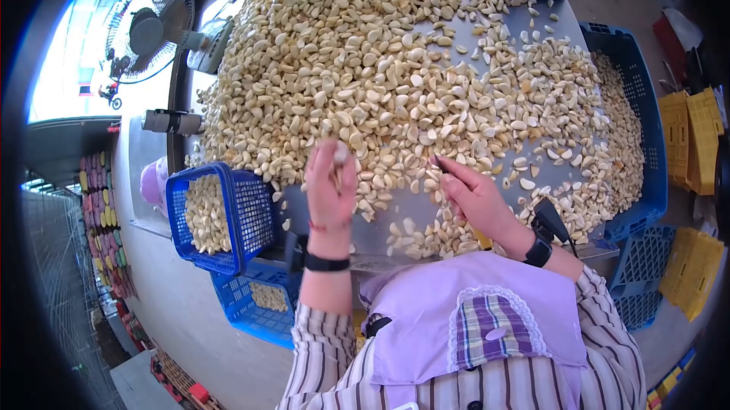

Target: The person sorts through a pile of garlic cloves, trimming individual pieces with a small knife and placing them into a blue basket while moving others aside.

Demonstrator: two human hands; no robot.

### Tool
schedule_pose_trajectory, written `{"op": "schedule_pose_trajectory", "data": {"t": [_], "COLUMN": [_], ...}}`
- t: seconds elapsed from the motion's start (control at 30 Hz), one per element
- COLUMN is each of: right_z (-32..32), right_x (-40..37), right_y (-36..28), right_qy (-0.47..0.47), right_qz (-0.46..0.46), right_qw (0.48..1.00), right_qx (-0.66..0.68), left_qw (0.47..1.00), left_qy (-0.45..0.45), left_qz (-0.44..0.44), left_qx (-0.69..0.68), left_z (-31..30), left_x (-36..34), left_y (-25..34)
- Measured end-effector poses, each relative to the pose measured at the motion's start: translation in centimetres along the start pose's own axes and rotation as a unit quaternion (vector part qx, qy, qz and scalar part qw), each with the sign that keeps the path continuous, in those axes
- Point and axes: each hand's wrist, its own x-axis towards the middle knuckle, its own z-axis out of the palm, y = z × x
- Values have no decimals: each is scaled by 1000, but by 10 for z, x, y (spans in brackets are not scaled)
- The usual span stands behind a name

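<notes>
In the head view, a broad pile of pale cloves [327, 68] covered much of the metal worktop [366, 234]. The left hand [331, 185] was over the near side of the pile, its fingers curled up and pinching a single clove [341, 154]. The right hand [473, 198], well apart from it at the same side of the pile, had its thumb and fingers closed round a small dark-tipped tool [437, 163], mostly hidden by the grip. A blue basket [234, 216] holding cloves stood left of the pile, a large blue crate [651, 117] of cloves lay to its right, and a fan [147, 32] stood beyond its far left edge.
</notes>
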Motion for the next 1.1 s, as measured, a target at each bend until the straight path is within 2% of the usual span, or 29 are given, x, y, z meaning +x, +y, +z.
{"op": "schedule_pose_trajectory", "data": {"t": [0.03,0.07,0.1,0.13,0.17,0.23,0.27,0.33,0.37,0.4,0.43,0.5,0.53,0.6,0.63,0.7,0.73,0.77,0.8,0.83,0.87,0.9,0.93,0.97,1.0,1.07,1.1], "right_z": [1,3,4,4,4,0,-2,-6,-6,-7,-7,-5,-4,-5,-6,-9,-11,-11,-9,-8,-8,-8,-7,-5,-2,2,3], "right_x": [-1,-1,0,0,-1,0,-1,-2,-3,-4,-4,-2,-2,-3,-3,-1,-2,-4,-5,-6,-5,-5,-7,-7,-6,-7,-8], "right_y": [0,-1,-2,-3,-2,-2,0,3,2,-2,-3,-1,0,-2,-3,2,6,2,-6,-10,-6,-8,-11,-13,-9,-11,-12], "right_qy": [-2,-3,-5,-8,-15,-22,-21,-8,-6,2,8,6,1,-8,-15,-13,-13,-7,4,15,21,24,22,20,20,6,-11], "right_qz": [0,-8,-19,-23,-14,-14,-9,4,7,10,12,-3,-19,4,25,8,-5,-2,-13,-25,-28,-26,-77,-127,-165,-148,-135], "right_qw": [1000,1000,999,999,999,999,999,1000,1000,1000,1000,1000,999,999,998,998,999,999,999,999,998,998,989,973,968,965,960], "right_qx": [0,-14,-28,-28,-35,-41,-29,-6,-4,-6,-9,-21,-33,-48,-57,-53,-51,-46,-44,-44,-60,-59,-126,-194,-190,-218,-243], "left_qw": [968,967,832,598,596,653,650,562,561,600,616,574,577,449,449,559,634,633,813,925,924,962,981,981,980,978,974], "left_qy": [67,68,67,61,63,-83,-84,-215,-218,-82,58,125,127,83,83,61,34,27,23,20,19,-3,-23,-24,-25,-27,-79], "left_qz": [22,24,165,285,287,30,32,-56,-59,73,203,286,286,96,96,126,108,105,-22,-149,-152,-166,-177,-180,-192,-206,-213], "left_qx": [243,243,526,747,748,752,754,797,796,793,759,757,755,885,884,817,765,766,582,349,350,216,77,74,53,29,3], "left_z": [-5,-19,-39,-41,-45,-22,-11,10,5,-4,-11,-19,-23,-27,-28,-26,-41,-35,-24,-15,-8,-1,6,13,20,21,18], "left_x": [19,41,66,76,75,67,58,43,49,62,75,104,115,128,126,113,113,101,84,66,50,34,19,6,-5,-23,-30], "left_y": [8,5,-6,-6,-9,-7,-4,0,0,1,6,25,29,32,31,29,22,21,23,24,19,12,4,-2,-7,-20,-27]}}
